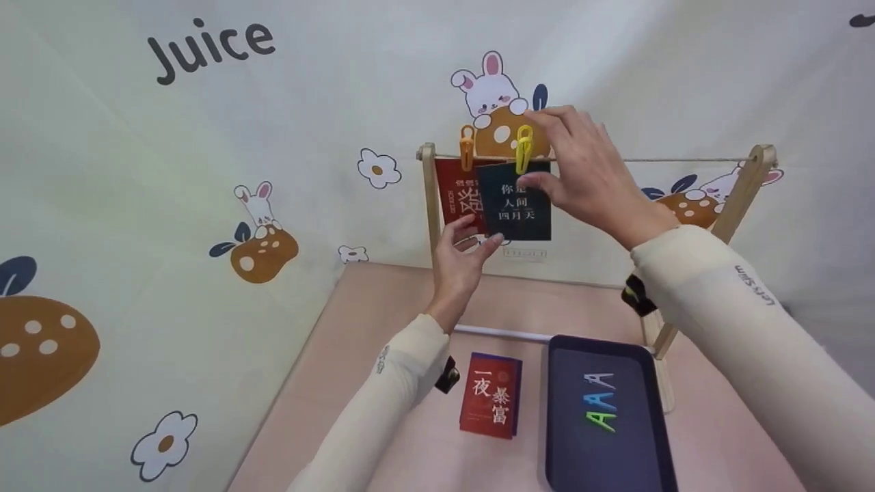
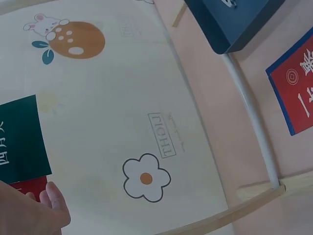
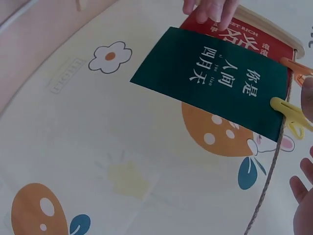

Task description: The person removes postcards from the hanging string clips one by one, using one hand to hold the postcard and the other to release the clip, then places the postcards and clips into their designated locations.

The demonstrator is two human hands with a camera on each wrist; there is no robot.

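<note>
A dark green card (image 1: 513,222) with white characters hangs from a thin rope (image 1: 656,160) by a yellow clip (image 1: 523,149). Partly behind it, a red card (image 1: 452,188) hangs under an orange clip (image 1: 467,149). My right hand (image 1: 591,167) is beside the yellow clip, thumb and fingers spread apart around it. In the right wrist view, that hand's fingers (image 3: 306,171) stand clear of the rope. Below, my left hand (image 1: 459,270) is at the cards' lower edges with loosely bent fingers; whether it touches them is hard to tell.
Wooden posts (image 1: 742,188) carry the rope above a pink tabletop (image 1: 383,301). A dark tray (image 1: 608,471) on the right holds several small clips (image 1: 599,401). Left of it lies a red card (image 1: 487,403) over a blue one. A printed cloth (image 1: 328,102) hangs behind.
</note>
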